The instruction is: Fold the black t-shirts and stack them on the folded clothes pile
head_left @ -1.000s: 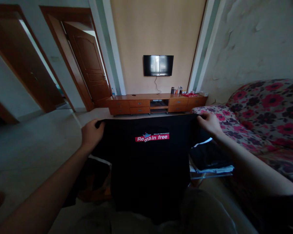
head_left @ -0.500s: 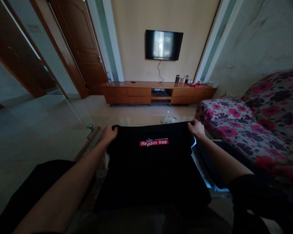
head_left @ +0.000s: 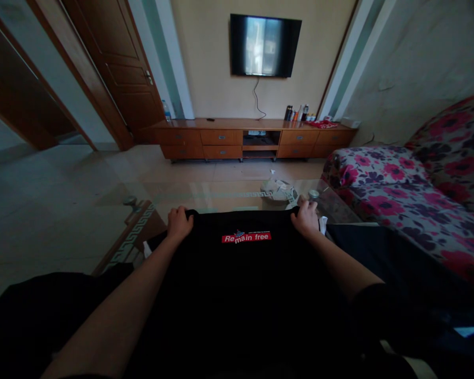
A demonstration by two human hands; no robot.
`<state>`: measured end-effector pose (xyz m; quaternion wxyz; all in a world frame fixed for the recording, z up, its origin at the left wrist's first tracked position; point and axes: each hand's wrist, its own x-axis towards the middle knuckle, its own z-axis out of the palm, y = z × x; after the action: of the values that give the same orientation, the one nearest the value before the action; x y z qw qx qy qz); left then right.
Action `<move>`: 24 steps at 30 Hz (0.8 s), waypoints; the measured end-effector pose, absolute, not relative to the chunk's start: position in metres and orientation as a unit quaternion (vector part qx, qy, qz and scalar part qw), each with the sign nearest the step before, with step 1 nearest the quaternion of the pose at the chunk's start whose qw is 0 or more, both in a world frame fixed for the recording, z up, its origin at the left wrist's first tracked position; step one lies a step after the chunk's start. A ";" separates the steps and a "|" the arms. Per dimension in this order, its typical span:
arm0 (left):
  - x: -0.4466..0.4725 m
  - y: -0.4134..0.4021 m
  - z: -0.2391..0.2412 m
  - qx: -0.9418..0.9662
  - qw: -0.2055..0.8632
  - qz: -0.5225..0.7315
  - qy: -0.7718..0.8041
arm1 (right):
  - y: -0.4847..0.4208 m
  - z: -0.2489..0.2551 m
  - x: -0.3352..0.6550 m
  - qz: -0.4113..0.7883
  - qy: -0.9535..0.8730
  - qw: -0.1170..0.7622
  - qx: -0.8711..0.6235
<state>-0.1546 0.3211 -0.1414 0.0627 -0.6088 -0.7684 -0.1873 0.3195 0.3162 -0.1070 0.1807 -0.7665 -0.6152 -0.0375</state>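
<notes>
A black T-shirt [head_left: 237,284] with a red "Remain free" print across its chest is spread out in front of me. Its far edge is pulled straight between my two hands. My left hand [head_left: 179,223] is closed on the far left corner of the shirt, fingers curled round the cloth. The far right corner is pinched in my right hand [head_left: 307,217]. Below the shirt lies a glass table [head_left: 205,197] with a key-pattern border. The near part of the shirt is too dark to make out its edge.
A clear plastic bag [head_left: 277,190] lies near the far side of the glass table. Dark cloth [head_left: 379,247] is to the right, beside a flower-patterned sofa [head_left: 395,173]. Farther off, a low wooden cabinet [head_left: 221,138] stands under a wall-mounted television [head_left: 265,46].
The shirt has come lower and nearer the table, with both hands still holding its corners. My view has tipped down, showing more of the glass table.
</notes>
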 end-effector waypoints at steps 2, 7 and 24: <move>-0.149 0.310 -0.136 -0.628 0.100 -0.191 -0.748 | 0.305 -0.105 0.311 -0.079 -0.694 0.148 -0.700; -0.127 0.287 -0.115 -0.813 -0.011 -0.096 -0.574 | 0.295 -0.107 0.289 -0.012 -0.789 0.076 -0.610; -0.121 0.314 -0.158 -0.733 0.002 -0.123 -0.669 | 0.339 -0.148 0.256 0.031 -0.705 0.069 -0.705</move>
<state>-0.1206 0.3141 -0.1581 0.0017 -0.7334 -0.6686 -0.1233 0.2560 0.3389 -0.1484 0.0687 -0.7051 -0.7051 0.0314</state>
